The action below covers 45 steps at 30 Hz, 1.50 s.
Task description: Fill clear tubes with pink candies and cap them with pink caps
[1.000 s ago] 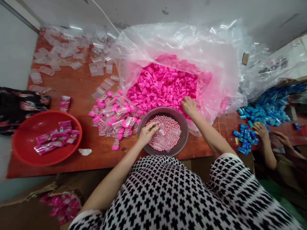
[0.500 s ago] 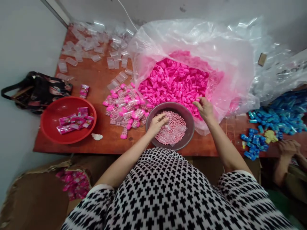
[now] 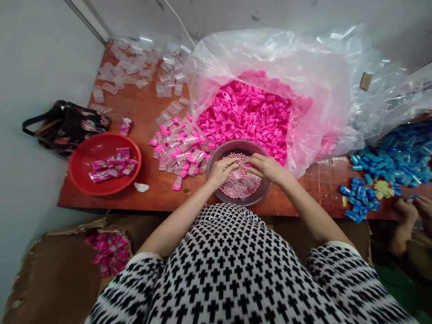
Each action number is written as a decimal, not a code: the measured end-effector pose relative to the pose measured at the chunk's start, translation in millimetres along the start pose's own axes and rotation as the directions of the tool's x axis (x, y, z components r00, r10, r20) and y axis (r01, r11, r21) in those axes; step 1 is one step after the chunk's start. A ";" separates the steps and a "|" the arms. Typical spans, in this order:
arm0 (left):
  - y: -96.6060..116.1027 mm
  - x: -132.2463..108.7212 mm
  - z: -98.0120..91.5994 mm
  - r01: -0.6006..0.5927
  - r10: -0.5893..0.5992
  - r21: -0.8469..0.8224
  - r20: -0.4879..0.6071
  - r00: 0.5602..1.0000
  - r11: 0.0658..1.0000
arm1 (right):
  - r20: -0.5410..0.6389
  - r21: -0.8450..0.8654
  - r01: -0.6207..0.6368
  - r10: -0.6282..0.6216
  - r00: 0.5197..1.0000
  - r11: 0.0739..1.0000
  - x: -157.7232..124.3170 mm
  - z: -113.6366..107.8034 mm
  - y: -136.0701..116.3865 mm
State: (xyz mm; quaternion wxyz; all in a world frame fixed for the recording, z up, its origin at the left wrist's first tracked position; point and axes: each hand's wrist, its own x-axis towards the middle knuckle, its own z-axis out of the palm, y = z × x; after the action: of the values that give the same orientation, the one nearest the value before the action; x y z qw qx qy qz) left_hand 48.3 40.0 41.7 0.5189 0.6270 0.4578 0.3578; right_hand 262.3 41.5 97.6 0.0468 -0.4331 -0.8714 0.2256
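Observation:
A dark grey bowl [image 3: 268, 189] of small pink beads [image 3: 232, 191] stands at the table's front edge, with clear plastic containers [image 3: 248, 183] lying on the beads. Over the bowl's left side, my left hand [image 3: 222, 172] is closed on what looks like a small clear container, mostly hidden by the fingers. Facing it from the right, my right hand [image 3: 266, 168] pinches a pink cap [image 3: 249, 165]. Behind the bowl, a large clear bag [image 3: 324, 81] lies open on a heap of pink caps [image 3: 246, 112]. Filled, pink-capped containers [image 3: 182, 148] are piled left of the bowl.
At left are a red basin [image 3: 81, 175] with pink packets [image 3: 116, 167] and a black handbag [image 3: 77, 123]. Empty clear containers [image 3: 135, 67] lie at the back left. Blue containers [image 3: 361, 198] and another person's hands [image 3: 407, 209] are at right. A cardboard box [image 3: 60, 265] stands below.
My right hand has moved left from the edge of the cap heap to the bowl, bringing a pink cap close to my left hand. The view has shifted slightly.

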 end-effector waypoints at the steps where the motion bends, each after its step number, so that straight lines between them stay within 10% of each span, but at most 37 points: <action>1: -1.1 -0.5 -1.5 -0.001 0.002 0.017 -0.012 1.000 1.000 | -0.001 0.000 -0.020 0.020 1.000 1.000 -1.1 0.4 1.0; 8: 1.2 -6.9 -0.3 -0.037 0.037 -0.002 -0.010 0.999 0.999 | -0.408 0.199 -0.052 0.131 0.904 0.979 6.8 15.9 -11.7; 16: 4.9 -14.0 4.8 -0.098 0.093 -0.054 -0.091 0.991 0.994 | -0.478 0.128 0.023 0.041 0.878 0.991 13.0 39.0 -16.9; 28: 12.6 -20.5 2.0 -0.105 0.114 0.142 -0.052 0.992 0.984 | -0.292 0.005 0.078 -0.074 0.953 0.997 0.4 44.1 -20.8; 34: 12.3 -21.6 -1.8 0.036 -0.040 -0.137 -0.022 0.999 0.990 | -0.300 0.150 0.136 -0.086 0.950 0.979 -0.9 32.3 -28.3; 45: 19.5 -28.6 -1.0 0.028 -0.037 -0.105 -0.085 0.996 0.994 | -0.274 0.110 0.116 -0.082 0.958 0.987 0.8 38.1 -36.1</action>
State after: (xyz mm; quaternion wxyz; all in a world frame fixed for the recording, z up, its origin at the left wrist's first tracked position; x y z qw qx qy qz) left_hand 42.0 12.5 61.7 0.5359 0.5757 0.4709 0.3995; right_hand 224.7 9.8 79.0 0.2028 -0.4114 -0.8619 0.2165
